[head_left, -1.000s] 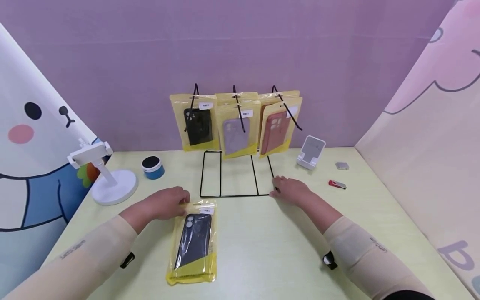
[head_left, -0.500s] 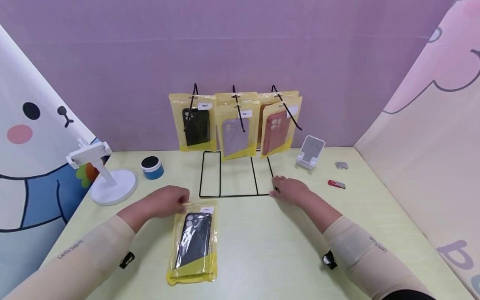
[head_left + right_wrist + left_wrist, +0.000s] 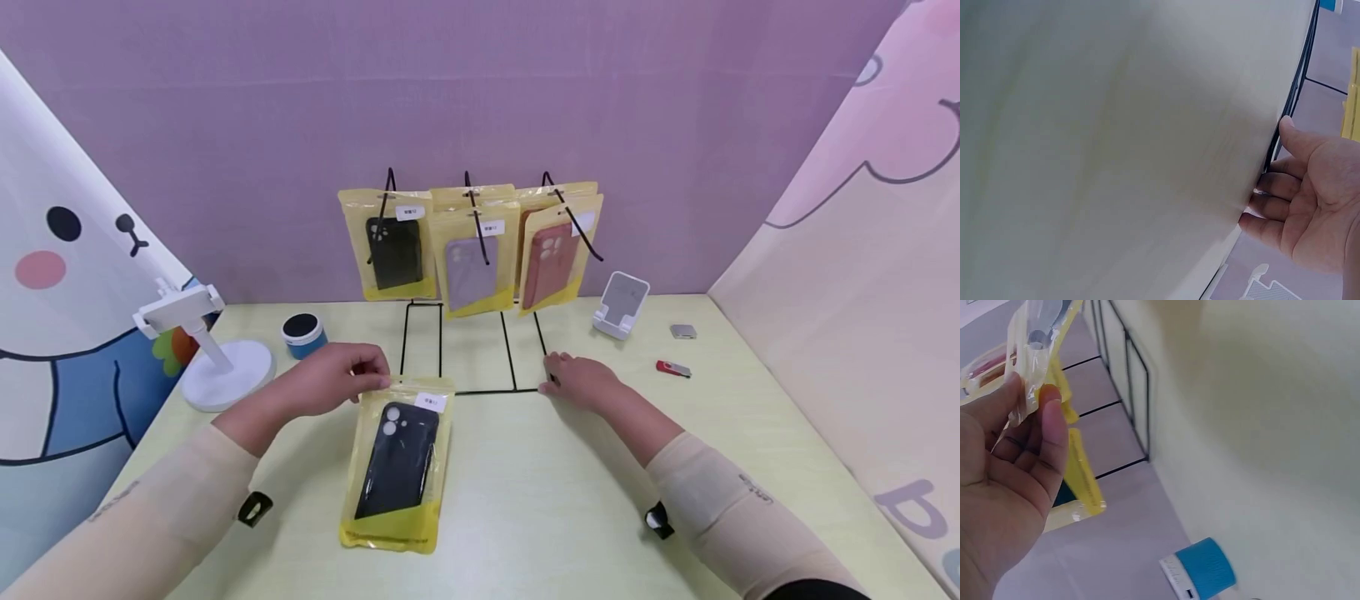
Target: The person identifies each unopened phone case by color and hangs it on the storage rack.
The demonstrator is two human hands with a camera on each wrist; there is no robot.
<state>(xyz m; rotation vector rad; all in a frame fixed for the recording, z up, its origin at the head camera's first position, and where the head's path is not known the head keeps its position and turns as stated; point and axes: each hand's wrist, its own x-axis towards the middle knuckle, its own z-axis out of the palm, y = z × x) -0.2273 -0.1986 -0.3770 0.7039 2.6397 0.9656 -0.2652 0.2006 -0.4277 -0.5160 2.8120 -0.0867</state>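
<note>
My left hand (image 3: 334, 377) pinches the top left corner of a yellow-edged clear pouch with a black phone case (image 3: 397, 458) and a small white label. The pouch's top is tilted up from the table. In the left wrist view, thumb and fingers (image 3: 1054, 422) close on the pouch's top strip. A black wire display rack (image 3: 487, 392) stands behind, and my right hand (image 3: 581, 381) holds its front right corner, thumb on the wire in the right wrist view. From its prongs hang pouches with a black case (image 3: 397, 254), a lilac case (image 3: 472, 271) and a pink case (image 3: 551, 262).
Left of the rack stand a white phone stand (image 3: 228, 371) and a blue-and-white round jar-like thing (image 3: 303, 333). To its right are a small white phone holder (image 3: 622, 304), a grey square piece (image 3: 683, 331) and a red USB stick (image 3: 673, 368). A purple backdrop (image 3: 480, 100) closes the rear.
My left hand has risen and moved slightly right and away from me, drawing the pouched black phone case up with it. The right hand keeps its place on the rack corner.
</note>
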